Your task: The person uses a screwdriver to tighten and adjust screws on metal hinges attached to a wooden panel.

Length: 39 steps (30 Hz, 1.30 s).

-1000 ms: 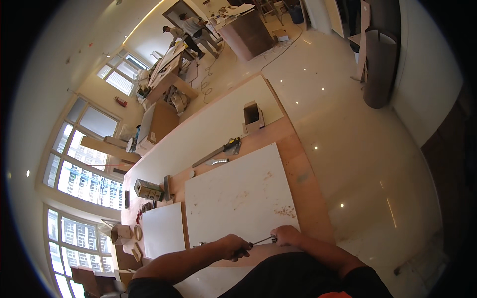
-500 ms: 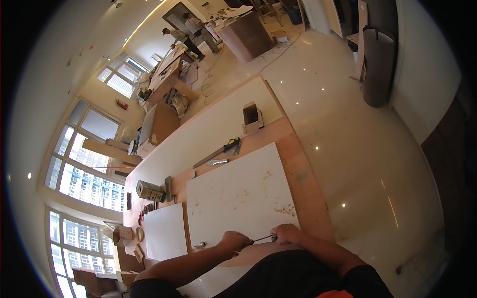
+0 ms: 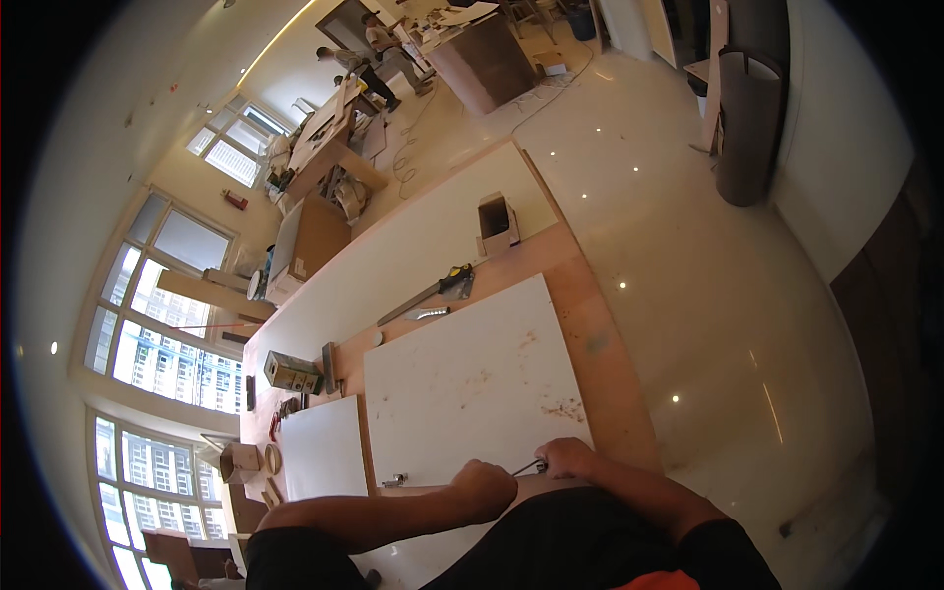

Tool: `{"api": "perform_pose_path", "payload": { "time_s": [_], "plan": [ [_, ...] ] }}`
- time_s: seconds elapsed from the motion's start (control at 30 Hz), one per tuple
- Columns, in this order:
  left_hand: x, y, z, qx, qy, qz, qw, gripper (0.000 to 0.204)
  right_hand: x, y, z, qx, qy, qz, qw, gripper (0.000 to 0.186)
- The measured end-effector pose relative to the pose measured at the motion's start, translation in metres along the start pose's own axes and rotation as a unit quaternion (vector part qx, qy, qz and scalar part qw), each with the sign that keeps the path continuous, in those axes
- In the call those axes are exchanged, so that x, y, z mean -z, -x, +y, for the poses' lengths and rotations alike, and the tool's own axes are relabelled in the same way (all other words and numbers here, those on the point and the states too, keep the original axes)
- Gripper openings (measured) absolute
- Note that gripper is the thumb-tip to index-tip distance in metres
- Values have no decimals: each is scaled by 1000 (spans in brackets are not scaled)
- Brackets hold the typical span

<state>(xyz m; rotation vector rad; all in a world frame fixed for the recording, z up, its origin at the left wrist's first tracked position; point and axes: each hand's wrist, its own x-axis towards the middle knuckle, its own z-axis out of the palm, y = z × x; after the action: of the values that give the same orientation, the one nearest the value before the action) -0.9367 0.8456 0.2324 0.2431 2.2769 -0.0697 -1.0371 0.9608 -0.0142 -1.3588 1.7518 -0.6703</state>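
A white panel [image 3: 462,383] with brown smudges lies on the workbench in front of me. My left hand [image 3: 485,490] is closed round the handle end of a screwdriver [image 3: 528,467], and its thin metal shaft slants up to the right. At the shaft's far end, a small metal hinge [image 3: 542,467] sits on the panel's near edge. My right hand [image 3: 566,458] is closed there, fingers pinched at the hinge and the screwdriver tip; the exact contact is hidden. Farther left along that edge sits another metal hinge [image 3: 395,481].
A smaller white panel [image 3: 323,447] lies to the left. Beyond are a handsaw [image 3: 428,293], a utility knife [image 3: 428,314], an open cardboard box [image 3: 498,224], a rectangular can [image 3: 293,372] and a tape roll [image 3: 272,457]. Two people [image 3: 379,64] stand by a far table.
My left hand has shifted slightly right and down, nearer my right hand, and its wrist has turned. The screwdriver shaft slants more steeply. My right hand stays at the hinge.
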Motion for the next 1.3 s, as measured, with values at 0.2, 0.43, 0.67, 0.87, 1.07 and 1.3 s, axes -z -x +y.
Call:
{"api": "perform_pose_path", "payload": {
  "time_s": [0.2, 0.43, 0.67, 0.87, 1.07, 1.3],
  "plan": [
    [-44, 0, -33, 334, 588, 4, 736, 23, 1, 2, -3, 11, -2, 1, 1000, 24],
    [-43, -7, -36, 298, 512, -119, 797, 21, -3, 1, -4, 13, 12, 13, 1000, 26],
    [-18, 10, -17, 45, 23, 10, 999, 14, 2, 2, -2, 0, -8, -2, 1000, 27],
    [-41, 4, -39, 334, 497, 52, 800, 25, -3, 0, 2, 16, 7, 10, 1000, 33],
    [-43, -2, -43, 273, 481, -146, 820, 26, 3, 0, -7, -1, -3, -14, 1000, 32],
    [-13, 12, -14, 60, 15, 16, 998, 25, 9, 1, -5, -7, 1, -21, 1000, 29]
  ]
}}
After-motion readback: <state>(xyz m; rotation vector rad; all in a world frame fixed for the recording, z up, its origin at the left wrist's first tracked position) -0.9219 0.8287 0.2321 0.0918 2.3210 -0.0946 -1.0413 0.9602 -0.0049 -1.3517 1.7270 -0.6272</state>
